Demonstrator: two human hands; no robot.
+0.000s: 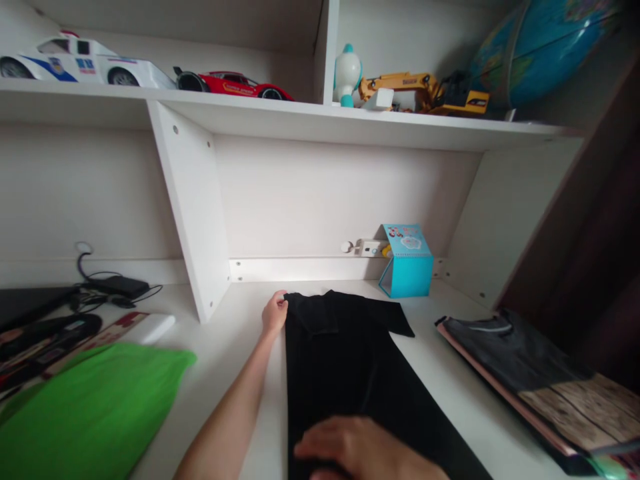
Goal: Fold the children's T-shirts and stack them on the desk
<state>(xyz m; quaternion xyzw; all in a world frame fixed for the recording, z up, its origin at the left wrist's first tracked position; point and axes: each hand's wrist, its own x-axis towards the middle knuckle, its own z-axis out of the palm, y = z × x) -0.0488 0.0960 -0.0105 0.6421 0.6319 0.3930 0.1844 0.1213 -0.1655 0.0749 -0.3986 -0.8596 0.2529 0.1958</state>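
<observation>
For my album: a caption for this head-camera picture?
Left hand pinches the far corner of a black garment; right hand rests on its near end.

Along the top stood white car (80, 61), red car (233, 85), yellow excavator (425, 92), globe (540, 47); blue box (407, 265) sat centre, green cloth (95, 407) lower left.

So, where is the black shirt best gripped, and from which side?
Probably at the shirt's sleeve tip, from the right: it sticks out flat past the body, with bare desk around it. The left hand pinches the far left corner; the right hand lies flat on the near part.
</observation>
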